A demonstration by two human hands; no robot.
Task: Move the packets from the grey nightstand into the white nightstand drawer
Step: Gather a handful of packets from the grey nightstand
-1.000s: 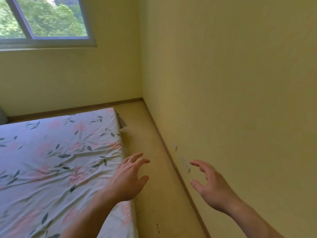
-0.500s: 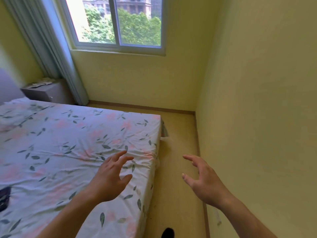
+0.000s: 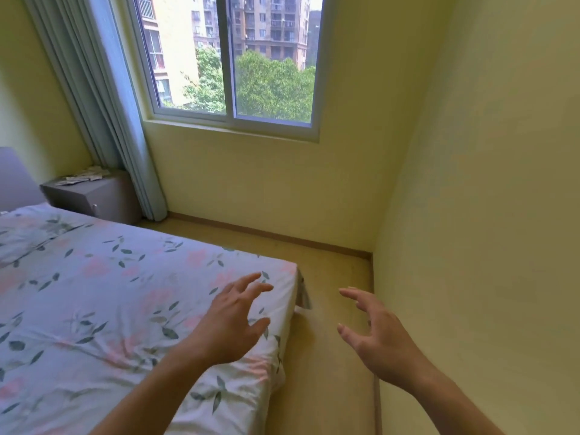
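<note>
Packets (image 3: pixel 82 177) atop grey nightstand (image 3: pixel 94 196); L hand (image 3: pixel 230 324), R hand (image 3: pixel 381 337) empty, fingers spread.

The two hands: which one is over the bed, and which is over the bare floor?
The left hand hovers above the flowered bed near its corner. The right hand is over the floor, beside the wall.

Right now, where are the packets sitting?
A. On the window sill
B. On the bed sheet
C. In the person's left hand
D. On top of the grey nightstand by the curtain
D. The packets lie scattered on top of the grey nightstand, next to the curtain; the left hand and the right hand are both spread and hold nothing.
</note>
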